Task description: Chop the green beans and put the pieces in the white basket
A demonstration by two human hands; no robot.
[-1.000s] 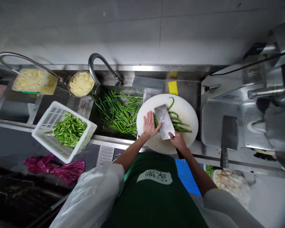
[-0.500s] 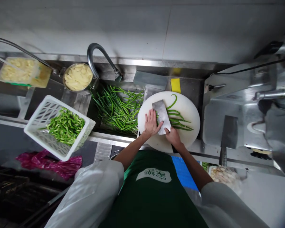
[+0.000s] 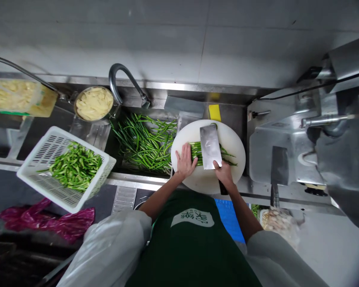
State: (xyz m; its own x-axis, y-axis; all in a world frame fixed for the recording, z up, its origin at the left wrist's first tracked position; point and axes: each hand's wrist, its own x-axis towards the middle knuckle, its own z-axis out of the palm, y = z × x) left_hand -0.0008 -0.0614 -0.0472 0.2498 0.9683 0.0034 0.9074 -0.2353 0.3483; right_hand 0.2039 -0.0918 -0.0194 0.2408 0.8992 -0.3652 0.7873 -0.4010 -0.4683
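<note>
My right hand (image 3: 224,175) is wrapped round the handle of a cleaver (image 3: 210,145), its broad blade lying flat across a bunch of long thin green peppers (image 3: 196,151). The blade hides the middle of the bunch, and thin tips stick out on its right. At the left ends of the peppers, my left hand (image 3: 184,162) rests with fingers stretched out and thumb spread, touching them. All this is on a round white cutting board (image 3: 202,183). One pepper near the board's back edge is mostly covered by the blade.
Left of the board, a sink (image 3: 116,153) holds many whole green peppers (image 3: 149,139) under a curved faucet (image 3: 119,73). A white basket (image 3: 28,169) contains cut green pieces (image 3: 74,165). A pot of pale slices (image 3: 94,103) stands behind. A yellow sponge (image 3: 214,113) and another cleaver (image 3: 279,165) are rightward.
The cleaver has shifted right and turned flatter over the peppers. My left hand has drawn away from the blade to the peppers' left ends. The peppers are gathered closer together.
</note>
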